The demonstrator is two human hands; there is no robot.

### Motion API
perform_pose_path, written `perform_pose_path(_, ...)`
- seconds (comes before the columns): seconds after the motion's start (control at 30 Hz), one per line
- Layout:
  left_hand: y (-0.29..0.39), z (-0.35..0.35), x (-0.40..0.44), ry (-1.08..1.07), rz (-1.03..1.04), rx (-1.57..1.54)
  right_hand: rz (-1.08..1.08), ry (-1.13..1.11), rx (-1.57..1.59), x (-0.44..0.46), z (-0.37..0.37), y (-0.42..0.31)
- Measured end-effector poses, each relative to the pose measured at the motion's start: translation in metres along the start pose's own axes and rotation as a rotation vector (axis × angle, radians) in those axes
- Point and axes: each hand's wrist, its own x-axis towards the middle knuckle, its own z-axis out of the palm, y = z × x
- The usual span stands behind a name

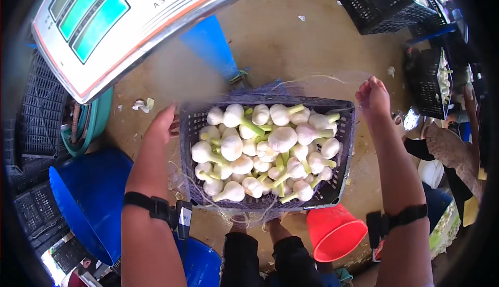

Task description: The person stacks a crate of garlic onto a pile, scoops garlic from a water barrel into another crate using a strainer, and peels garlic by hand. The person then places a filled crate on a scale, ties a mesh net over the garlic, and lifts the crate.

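Note:
A black plastic crate [344, 175] full of white garlic bulbs [283, 139] with cut green stems stands in front of me. Purple mesh netting [184, 183] shows around its sides and beyond its far rim. My left hand [165, 121] is at the crate's upper left corner, its fingers curled; what they grip is hidden. Off the upper right corner, my right hand [373, 99] is closed in a pinch, apart from the crate. A thin pale string [312, 76] runs from the netting towards it and seems to end in its fingers.
A scale display [99, 16] overhangs the upper left. Blue tubs [93, 198] stand left and below, with a red bucket [338, 233] near my feet. More crates of garlic [387, 3] stand at right, near another person's arm [470, 107].

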Motion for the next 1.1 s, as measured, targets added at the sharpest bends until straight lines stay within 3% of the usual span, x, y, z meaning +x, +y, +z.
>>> perform_pose_path(0.1,0.003,0.001,0.015,-0.489,-0.031,-0.137,-0.086,-0.043,-0.080,-0.051,0.003,-0.018)
perform_pose_path(0.2,0.010,-0.001,0.029,-0.533,-0.004,0.011,-0.347,-0.265,-0.540,-0.113,-0.010,-0.020)
perform_pose_path(0.23,0.015,-0.001,0.032,-0.541,-0.001,0.014,-0.378,-0.275,-0.547,-0.134,-0.013,-0.014)
perform_pose_path(0.3,0.027,-0.008,0.036,-0.362,-0.128,0.288,-0.409,-0.248,-0.561,-0.169,-0.011,0.000)
perform_pose_path(0.4,0.036,-0.003,0.031,-0.470,-0.109,0.325,-0.367,-0.158,-0.633,-0.197,-0.012,0.010)
perform_pose_path(0.43,0.045,0.001,0.012,-0.290,-0.013,0.434,-0.317,-0.120,-0.708,-0.204,-0.011,0.013)
perform_pose_path(0.47,0.040,0.003,0.015,-0.286,-0.003,0.440,-0.321,-0.115,-0.698,-0.211,-0.011,0.017)
perform_pose_path(0.53,0.014,0.017,0.046,0.025,0.492,0.212,-0.291,-0.065,-0.806,-0.222,-0.016,0.027)
perform_pose_path(0.6,0.014,0.019,0.064,0.075,0.564,0.272,-0.237,-0.020,-0.729,-0.229,-0.031,0.043)
perform_pose_path(0.67,0.035,0.023,0.013,0.611,0.669,0.544,-0.300,0.037,-0.810,-0.237,-0.037,0.049)
perform_pose_path(0.7,0.025,0.020,0.033,0.602,0.797,0.274,-0.199,0.121,-0.690,-0.242,-0.033,0.047)
perform_pose_path(0.77,0.036,0.003,-0.041,0.514,1.050,-0.041,-0.220,0.163,-0.659,-0.247,-0.035,0.047)
perform_pose_path(0.83,0.015,-0.035,-0.109,0.610,1.461,0.378,-0.250,0.207,-0.605,-0.253,-0.037,0.041)
perform_pose_path(0.9,-0.015,-0.063,-0.173,0.399,1.617,0.642,-0.347,0.257,-0.952,-0.258,-0.037,0.031)
perform_pose_path(0.93,-0.028,-0.069,-0.191,0.313,1.736,0.695,-0.365,0.244,-0.924,-0.262,-0.030,0.022)
perform_pose_path(1.0,-0.051,-0.071,-0.229,0.202,1.643,0.680,-0.632,0.224,-1.177,-0.276,-0.011,-0.005)
perform_pose_path(1.1,-0.059,-0.075,-0.275,0.185,1.573,0.560,-0.754,0.172,-1.110,-0.291,0.001,-0.039)
